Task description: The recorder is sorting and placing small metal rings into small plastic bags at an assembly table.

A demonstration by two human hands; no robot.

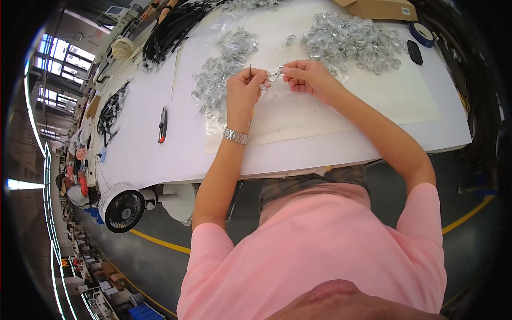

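Above the white sheet on the table, my two hands meet at a small shiny metal piece with clear plastic (274, 76). It looks like a metal ring or clasp, too small to name surely. My right hand (309, 78) is closed, pinching it between thumb and fingertips. My left hand (245, 90), with a metal watch (236, 136) on the wrist, is also closed at its other side. A thin dark pointed tool (250, 70) sticks up from the left fingers; its kind is hidden. Beside my left hand lies a pile of clear-bagged metal pieces (217, 72).
A larger pile of bagged metal pieces (354, 42) lies beyond my right hand. Near it are a roll of dark blue tape (423, 34), a black object (414, 52) and a cardboard box (376, 9). A utility knife (162, 125), black straps (112, 113) and a fan (124, 207) are leftward.
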